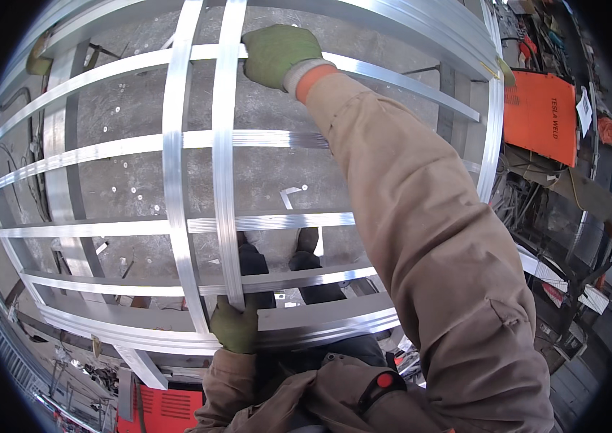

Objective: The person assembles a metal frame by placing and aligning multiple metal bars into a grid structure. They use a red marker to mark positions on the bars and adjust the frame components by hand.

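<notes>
A long ribbed aluminum bar (224,159) lies across the slats of a large metal frame (327,335), running away from me. My left hand (235,328), in a green glove, is closed on its near end by the frame's near rail. Far along the same bar, my right hand (280,56), also gloved in green, grips its right side; the glove's back hides most of the fingers. Just left of this bar a second aluminum bar (174,159) lies nearly parallel, touched by neither hand. Several aluminum slats (103,230) pass crosswise underneath both bars.
Beyond the right rail stand an orange welding machine (539,117) and a tangle of cables and metal scraps (537,209). Another orange-red box (165,410) is at the lower left. Through the slats show the grey floor (129,169) and my dark shoes (307,242).
</notes>
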Available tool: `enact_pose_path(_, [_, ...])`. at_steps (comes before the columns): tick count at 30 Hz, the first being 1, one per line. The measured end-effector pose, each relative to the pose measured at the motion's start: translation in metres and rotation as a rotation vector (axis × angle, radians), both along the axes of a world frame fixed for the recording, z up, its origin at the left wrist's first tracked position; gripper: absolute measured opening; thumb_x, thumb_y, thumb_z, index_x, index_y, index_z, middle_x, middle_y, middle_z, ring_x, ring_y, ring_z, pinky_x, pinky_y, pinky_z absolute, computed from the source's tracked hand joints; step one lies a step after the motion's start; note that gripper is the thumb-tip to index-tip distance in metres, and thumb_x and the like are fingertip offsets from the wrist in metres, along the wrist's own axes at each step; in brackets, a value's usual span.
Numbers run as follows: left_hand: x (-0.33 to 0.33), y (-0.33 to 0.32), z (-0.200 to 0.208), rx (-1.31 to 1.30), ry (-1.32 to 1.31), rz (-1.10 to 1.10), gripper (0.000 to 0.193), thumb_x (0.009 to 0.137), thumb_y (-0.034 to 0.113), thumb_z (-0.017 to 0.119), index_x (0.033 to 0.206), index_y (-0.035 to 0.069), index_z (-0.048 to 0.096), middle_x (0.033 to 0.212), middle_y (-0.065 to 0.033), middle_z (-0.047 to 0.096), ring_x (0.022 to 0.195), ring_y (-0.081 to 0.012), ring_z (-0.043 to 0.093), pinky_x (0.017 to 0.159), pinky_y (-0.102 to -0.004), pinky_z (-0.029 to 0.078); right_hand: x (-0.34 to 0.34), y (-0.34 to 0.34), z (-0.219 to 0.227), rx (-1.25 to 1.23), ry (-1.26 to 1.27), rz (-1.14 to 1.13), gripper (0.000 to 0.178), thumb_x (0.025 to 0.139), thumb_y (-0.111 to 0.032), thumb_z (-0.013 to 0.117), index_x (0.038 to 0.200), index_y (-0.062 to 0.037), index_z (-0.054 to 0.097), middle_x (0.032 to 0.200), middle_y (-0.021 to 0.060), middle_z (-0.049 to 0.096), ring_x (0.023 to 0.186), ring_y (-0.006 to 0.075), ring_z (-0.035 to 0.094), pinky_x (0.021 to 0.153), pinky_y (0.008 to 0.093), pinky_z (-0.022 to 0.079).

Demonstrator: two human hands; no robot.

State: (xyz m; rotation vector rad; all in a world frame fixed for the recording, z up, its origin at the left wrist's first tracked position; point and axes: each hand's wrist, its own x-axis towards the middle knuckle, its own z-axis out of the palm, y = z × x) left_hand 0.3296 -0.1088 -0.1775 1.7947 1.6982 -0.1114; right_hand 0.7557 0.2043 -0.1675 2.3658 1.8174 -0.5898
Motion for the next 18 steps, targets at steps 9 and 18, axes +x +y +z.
enact_pose_path(9, [-0.001, 0.005, 0.002, -0.023, 0.007, 0.011, 0.055, 0.088, 0.044, 0.095, 0.111, -0.002, 0.075, 0.095, -0.03, 0.08, 0.088, -0.0533, 0.079, 0.076, -0.062, 0.061, 0.008, -0.004, 0.0, 0.023, -0.012, 0.025, 0.032, 0.102, -0.03, 0.07, 0.13, -0.0204, 0.085, 0.118, 0.014, 0.087, 0.111, 0.037, 0.084, 0.098, 0.0546, 0.067])
enact_pose_path(18, [-0.006, 0.008, 0.009, -0.112, -0.018, 0.019, 0.053, 0.093, 0.046, 0.092, 0.111, 0.0, 0.074, 0.078, -0.0206, 0.077, 0.074, -0.0465, 0.078, 0.072, -0.0599, 0.062, 0.02, -0.004, -0.011, 0.009, -0.029, 0.076, 0.041, 0.102, -0.035, 0.071, 0.134, -0.0119, 0.08, 0.125, 0.0189, 0.085, 0.121, 0.0421, 0.079, 0.105, 0.0566, 0.062])
